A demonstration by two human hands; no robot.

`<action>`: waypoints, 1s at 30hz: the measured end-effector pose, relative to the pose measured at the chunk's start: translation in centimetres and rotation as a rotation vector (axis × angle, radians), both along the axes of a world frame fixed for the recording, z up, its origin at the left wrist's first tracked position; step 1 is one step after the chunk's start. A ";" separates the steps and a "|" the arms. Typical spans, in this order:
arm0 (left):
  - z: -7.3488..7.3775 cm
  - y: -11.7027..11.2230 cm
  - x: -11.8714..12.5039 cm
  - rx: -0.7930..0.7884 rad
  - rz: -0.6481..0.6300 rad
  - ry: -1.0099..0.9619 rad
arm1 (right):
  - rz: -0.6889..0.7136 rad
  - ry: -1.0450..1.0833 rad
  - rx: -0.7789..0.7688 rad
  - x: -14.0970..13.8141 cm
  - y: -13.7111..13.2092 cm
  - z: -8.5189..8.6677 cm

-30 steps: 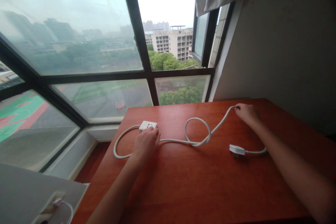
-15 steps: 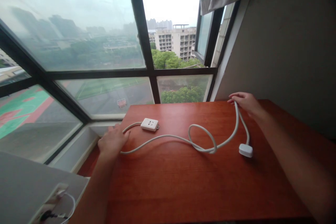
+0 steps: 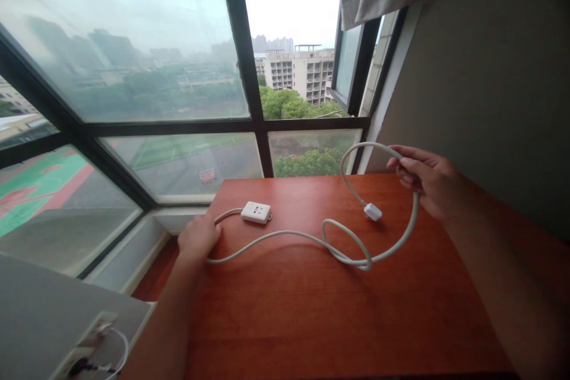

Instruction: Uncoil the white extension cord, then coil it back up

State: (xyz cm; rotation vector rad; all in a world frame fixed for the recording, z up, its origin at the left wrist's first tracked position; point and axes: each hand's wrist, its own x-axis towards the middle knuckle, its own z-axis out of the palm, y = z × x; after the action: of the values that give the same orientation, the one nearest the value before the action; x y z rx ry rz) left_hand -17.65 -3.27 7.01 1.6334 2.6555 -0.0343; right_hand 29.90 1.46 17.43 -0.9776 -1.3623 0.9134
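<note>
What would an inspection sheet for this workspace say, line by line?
Surface: reddish-brown wooden tabletop, glossy.
Job's things: thick white cord, with white rectangular plastic socket block and white plug at its ends.
Clutter: nothing seen.
Grips: left grip over the cord at the tabletop's left edge, closure hidden; right grip pinching the cord above the tabletop.
Cables: the cord loops loosely mid-tabletop; thin white cable by white wall outlet, lower left.
Surroundings: black-framed window, one pane open; grey wall.

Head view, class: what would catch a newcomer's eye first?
The eye probably falls first on the white cable looping across the reddish table, lifted by the right hand. Next comes the white socket block at the table's left, beside the left hand. Behind stands the dark-framed window, with buildings and trees outside.
</note>
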 end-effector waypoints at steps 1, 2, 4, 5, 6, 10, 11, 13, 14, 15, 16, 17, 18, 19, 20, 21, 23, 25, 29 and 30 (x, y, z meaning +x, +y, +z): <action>-0.5 0.2 -0.5 -0.013 0.005 -0.019 | 0.011 0.002 0.019 -0.3 -0.1 0.1; -1.0 0.4 -1.0 -0.011 0.008 -0.046 | 0.026 0.000 0.038 -0.6 -0.2 0.2; -1.8 1.0 -1.7 0.035 -0.009 -0.107 | 0.068 -0.011 0.068 -1.3 -0.4 0.2; -2.0 1.2 -1.9 0.079 -0.029 -0.141 | 0.095 -0.020 0.079 -1.7 -0.4 0.2; -2.0 1.5 -1.9 0.139 -0.049 -0.179 | 0.125 -0.034 0.086 -2.1 -0.4 0.1; -0.2 2.4 -0.3 0.448 -0.125 -0.395 | 0.245 -0.133 0.127 -4.0 0.0 0.4; 0.7 2.7 0.4 0.506 -0.173 -0.458 | 0.272 -0.162 0.147 -4.7 0.2 0.5; 2.8 3.5 2.3 0.595 -0.290 -0.547 | 0.324 -0.223 0.199 -6.2 0.8 0.8; 4.0 3.9 3.3 0.621 -0.359 -0.583 | 0.342 -0.254 0.229 -7.0 1.2 0.9; 5.2 4.3 4.4 0.625 -0.439 -0.617 | 0.360 -0.285 0.262 -7.9 1.6 1.0; 6.4 4.8 5.5 0.608 -0.524 -0.636 | 0.380 -0.313 0.295 -8.8 2.0 1.0; 7.6 5.1 6.5 0.582 -0.604 -0.632 | 0.400 -0.337 0.329 -9.6 2.4 1.0; 8.7 5.4 7.6 0.562 -0.678 -0.621 | 0.414 -0.360 0.362 -10.4 2.8 1.0; 9.7 5.6 8.6 0.534 -0.749 -0.625 | 0.419 -0.383 0.392 -11.1 3.2 0.9; 10.6 5.7 9.6 0.514 -0.808 -0.659 | 0.416 -0.411 0.417 -11.7 3.6 0.8; 11.4 5.7 10.5 0.478 -0.869 -0.691 | 0.403 -0.438 0.438 -12.3 4.0 0.8; 12.5 5.6 12.0 0.406 -0.969 -0.648 | 0.357 -0.496 0.475 -13.0 4.5 0.7; 12.9 5.4 13.1 0.387 -1.001 -0.558 | 0.267 -0.553 0.530 -13.4 4.7 0.8; 12.5 5.3 13.6 0.414 -0.987 -0.518 | -0.051 -0.690 0.661 -13.4 3.5 0.4; 12.3 5.3 13.5 0.424 -0.981 -0.528 | -0.106 -0.723 0.665 -13.4 3.0 0.1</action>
State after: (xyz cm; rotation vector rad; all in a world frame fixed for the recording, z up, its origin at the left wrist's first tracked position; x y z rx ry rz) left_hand -4.19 2.07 19.29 2.4428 1.3562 0.8383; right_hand 16.54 4.45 17.52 -0.8583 -2.0100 -0.0412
